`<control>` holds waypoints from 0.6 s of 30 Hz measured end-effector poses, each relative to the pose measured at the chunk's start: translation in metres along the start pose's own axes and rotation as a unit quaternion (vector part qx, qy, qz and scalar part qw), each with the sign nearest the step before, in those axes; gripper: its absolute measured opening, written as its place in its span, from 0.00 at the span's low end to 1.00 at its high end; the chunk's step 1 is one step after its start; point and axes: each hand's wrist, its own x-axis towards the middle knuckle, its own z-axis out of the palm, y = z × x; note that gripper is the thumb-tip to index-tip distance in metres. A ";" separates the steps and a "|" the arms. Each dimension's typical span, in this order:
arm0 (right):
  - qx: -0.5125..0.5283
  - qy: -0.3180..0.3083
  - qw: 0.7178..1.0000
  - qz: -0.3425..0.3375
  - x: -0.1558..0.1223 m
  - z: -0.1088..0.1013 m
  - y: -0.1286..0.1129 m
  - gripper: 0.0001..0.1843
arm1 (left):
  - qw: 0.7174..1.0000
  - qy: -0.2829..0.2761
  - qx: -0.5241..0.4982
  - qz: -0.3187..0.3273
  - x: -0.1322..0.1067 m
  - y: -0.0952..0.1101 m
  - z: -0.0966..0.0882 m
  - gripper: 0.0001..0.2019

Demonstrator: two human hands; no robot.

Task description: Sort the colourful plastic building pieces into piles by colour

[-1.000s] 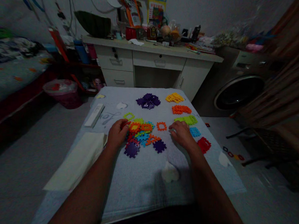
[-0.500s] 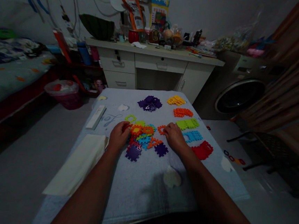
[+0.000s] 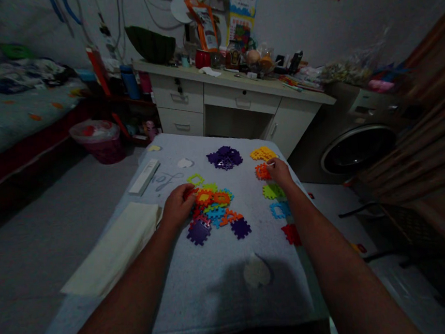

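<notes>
A mixed pile of interlocking plastic tiles (image 3: 214, 209) lies mid-table, with orange, red, blue, green and purple pieces overlapping. My left hand (image 3: 178, 206) is at the pile's left edge, its fingers curled against a red tile (image 3: 189, 194). On the right, my right hand (image 3: 279, 171) is closed over the row of orange tiles (image 3: 262, 172), pinching an orange tile partly hidden by the fingers. Yellow tiles (image 3: 262, 153) lie just beyond it. Nearer me are green tiles (image 3: 273, 191), blue tiles (image 3: 279, 210) and red tiles (image 3: 291, 234), partly covered by my right forearm.
Dark purple tiles (image 3: 225, 157) form a heap toward the table's far side. A white box (image 3: 144, 177) and a folded cream cloth (image 3: 115, 252) lie at left. Beyond the table stands a cluttered desk (image 3: 185, 95), with a washing machine (image 3: 350, 135) to its right.
My right hand has moved away from the pile, right and farther out, carrying an orange tile to the orange row. My left hand has stayed at the pile. The view has shifted slightly.
</notes>
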 end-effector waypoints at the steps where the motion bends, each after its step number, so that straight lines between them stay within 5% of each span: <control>1: -0.004 0.003 1.000 0.017 0.004 0.005 0.001 0.13 | 1.000 0.000 -0.002 0.000 0.000 0.000 0.000 0.20; 9: -0.034 0.014 0.999 0.034 0.017 0.025 0.003 0.13 | 1.000 0.003 0.008 0.005 0.000 0.001 -0.001 0.19; 18: -0.035 -0.005 0.996 -0.080 -0.018 0.004 -0.019 0.14 | 1.000 -0.003 0.005 0.010 -0.001 0.005 -0.002 0.17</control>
